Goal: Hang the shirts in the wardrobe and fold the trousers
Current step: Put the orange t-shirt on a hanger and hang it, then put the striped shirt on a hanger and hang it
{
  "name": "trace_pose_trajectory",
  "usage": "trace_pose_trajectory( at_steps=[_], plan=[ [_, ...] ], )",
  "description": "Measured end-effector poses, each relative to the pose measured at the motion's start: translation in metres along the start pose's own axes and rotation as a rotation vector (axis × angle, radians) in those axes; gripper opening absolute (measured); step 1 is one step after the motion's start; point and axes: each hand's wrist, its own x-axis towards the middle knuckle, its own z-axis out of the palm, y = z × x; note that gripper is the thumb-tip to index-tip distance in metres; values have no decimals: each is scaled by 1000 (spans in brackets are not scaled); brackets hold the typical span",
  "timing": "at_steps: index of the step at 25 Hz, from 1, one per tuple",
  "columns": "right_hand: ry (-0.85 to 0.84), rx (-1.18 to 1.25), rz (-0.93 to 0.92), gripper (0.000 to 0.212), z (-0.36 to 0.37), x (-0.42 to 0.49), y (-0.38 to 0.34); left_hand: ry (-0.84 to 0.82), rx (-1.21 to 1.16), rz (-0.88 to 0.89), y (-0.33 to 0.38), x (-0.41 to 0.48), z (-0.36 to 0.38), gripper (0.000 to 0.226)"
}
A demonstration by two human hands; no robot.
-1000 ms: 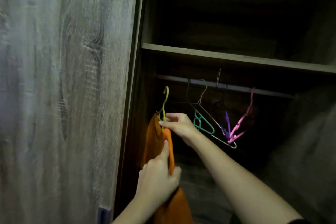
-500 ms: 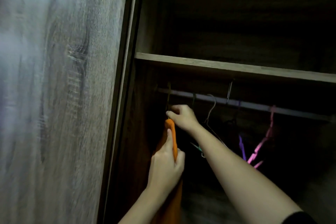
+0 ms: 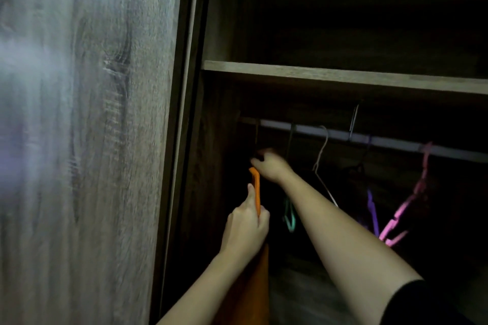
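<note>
The left grip (image 3: 244,229) (a bare hand) is clenched on the shirt (image 3: 257,277), thumb up along a raised orange fold and fingers wrapped round the cloth. The rest of the shirt hangs straight down below that hand, inside the wardrobe's left end. Just above, the right grip (image 3: 272,167) is curled at the top of the shirt, pinching the neck of a hanger (image 3: 256,137). The hanger's thin hook rises to the rail (image 3: 369,138). It is too dark to tell whether the hook sits over the rail. A black sleeve (image 3: 422,306) covers the right upper arm.

Further right on the rail hang a wire hanger (image 3: 320,158), a green hanger (image 3: 289,216) partly behind the right forearm, a purple hanger (image 3: 372,210) and a pink hanger (image 3: 404,208), all bare. A wooden shelf (image 3: 343,78) runs just above the rail. The door (image 3: 92,140), grey wood grain and blurred, fills the left of the view.
</note>
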Motion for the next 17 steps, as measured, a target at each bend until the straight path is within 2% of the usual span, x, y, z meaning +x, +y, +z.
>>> trace_pose_trajectory(
  at_steps=[3, 6, 9, 12, 17],
  plan=[
    [47, -121, -20, 37, 5, -6, -3, -6, 37, -36, -6, -5, -5, 66],
    [236, -196, -95, 34, 5, -19, -9, 7, 106, -17, -4, -20, -19, 69],
    [397, -120, -110, 28, -1, -39, -19, 44, 147, 17, -2, -39, -47, 64],
    [541, -25, -109, 34, 10, -73, -31, 80, 223, 11, -6, -65, -81, 60],
    [674, 221, -177, 28, 77, -148, -69, 64, 278, 2, -44, -143, -154, 52]
  ],
)
